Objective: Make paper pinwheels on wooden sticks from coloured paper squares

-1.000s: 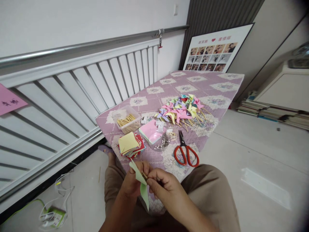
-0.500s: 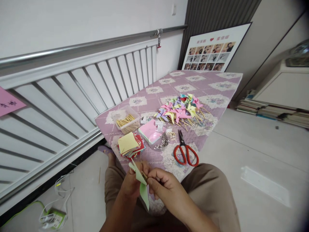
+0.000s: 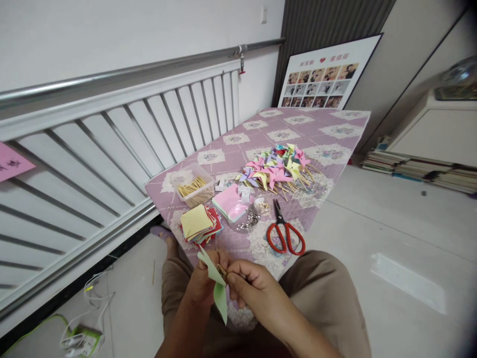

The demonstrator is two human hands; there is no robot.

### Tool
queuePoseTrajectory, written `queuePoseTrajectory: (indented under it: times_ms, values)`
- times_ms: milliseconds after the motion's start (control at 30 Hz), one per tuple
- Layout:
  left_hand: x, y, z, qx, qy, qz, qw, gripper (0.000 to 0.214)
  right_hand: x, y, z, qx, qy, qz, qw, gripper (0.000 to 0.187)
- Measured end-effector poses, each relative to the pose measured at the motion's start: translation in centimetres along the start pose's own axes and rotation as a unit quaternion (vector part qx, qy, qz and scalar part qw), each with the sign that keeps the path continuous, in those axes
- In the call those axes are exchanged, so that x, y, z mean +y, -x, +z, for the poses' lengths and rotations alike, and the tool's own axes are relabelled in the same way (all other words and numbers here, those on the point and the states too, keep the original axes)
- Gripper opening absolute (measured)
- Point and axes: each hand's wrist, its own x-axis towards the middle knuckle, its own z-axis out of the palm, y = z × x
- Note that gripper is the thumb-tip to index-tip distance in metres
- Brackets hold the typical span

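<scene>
A light green paper pinwheel [image 3: 219, 297] hangs between my hands above my lap, its blades folded and seen nearly edge-on. My left hand [image 3: 203, 281] is closed on it from behind and below. Close against its back, the pinched fingers of my right hand [image 3: 250, 284] grip a small light-brown piece, apparently wooden; its kind is mostly hidden by the fingers. Just beyond my hands lies a stack of coloured paper squares [image 3: 197, 222], yellow on top. Red-handled scissors [image 3: 284, 237] rest on the table with their blades pointing away.
Finished pinwheels [image 3: 278, 171] on sticks lie heaped mid-table. Nearer are a plastic box [image 3: 205, 193] of wooden sticks, pink paper squares [image 3: 225, 199], metal fasteners [image 3: 250, 219] and a small tub [image 3: 262, 205] of wooden bits. A white radiator [image 3: 122, 144] runs along the left; a power strip [image 3: 88, 339] sits on the floor.
My hands and the green pinwheel stay almost in the same place, still pressed together. The whole view has shifted slightly, so the table appears a little further left.
</scene>
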Motion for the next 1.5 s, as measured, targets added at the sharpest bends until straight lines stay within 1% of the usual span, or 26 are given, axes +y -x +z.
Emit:
queuePoseTrajectory:
  times_ms: [133, 367, 700, 800, 900, 967, 1033, 1167, 1300, 1433, 1500]
  values:
    - [0.1, 0.0, 0.1, 0.012, -0.019, 0.000, 1.000, 0.037, 0.1, 0.0, 0.0, 0.005, 0.003, 0.001, 1.000, 0.036]
    - [-0.2, 0.1, -0.2, 0.026, -0.035, 0.000, 0.999, 0.039, 0.0, -0.2, 0.2, 0.015, 0.006, -0.007, 1.000, 0.032]
    - [-0.3, 0.1, -0.2, 0.031, -0.019, 0.005, 0.999, 0.038, -0.2, -0.1, 0.4, 0.015, 0.008, -0.036, 0.999, 0.027]
    - [0.0, 0.1, 0.3, 0.030, -0.021, 0.011, 0.999, 0.039, -0.1, -0.1, 0.4, 0.017, 0.014, -0.044, 0.999, 0.026]
    - [0.5, 0.1, 1.3, 0.035, -0.023, 0.009, 0.999, 0.043, 0.2, -0.2, 0.4, 0.019, 0.031, -0.051, 0.998, 0.025]
    - [0.8, 0.0, 1.8, 0.032, -0.022, 0.009, 0.999, 0.044, 0.4, -0.2, 0.4, 0.016, 0.036, -0.054, 0.998, 0.025]
    - [0.8, 0.1, 2.0, 0.022, -0.013, 0.015, 1.000, 0.044, 0.5, -0.2, 0.4, 0.011, 0.032, -0.057, 0.998, 0.023]
    - [0.3, 0.2, 0.9, -0.001, 0.004, 0.026, 1.000, 0.039, 0.4, -0.1, 0.3, 0.001, 0.018, -0.055, 0.998, 0.022]
    - [-0.1, 0.3, -0.1, -0.007, 0.004, 0.026, 1.000, 0.030, -0.1, 0.0, 0.4, 0.004, 0.001, -0.030, 1.000, 0.026]
    - [-0.1, 0.3, -0.1, -0.011, 0.012, 0.019, 1.000, 0.028, -0.2, 0.0, 0.6, 0.012, -0.013, -0.001, 1.000, 0.030]
    - [0.0, 0.3, 0.1, 0.000, 0.008, 0.018, 1.000, 0.030, -0.1, 0.0, 0.6, 0.016, -0.020, 0.005, 1.000, 0.031]
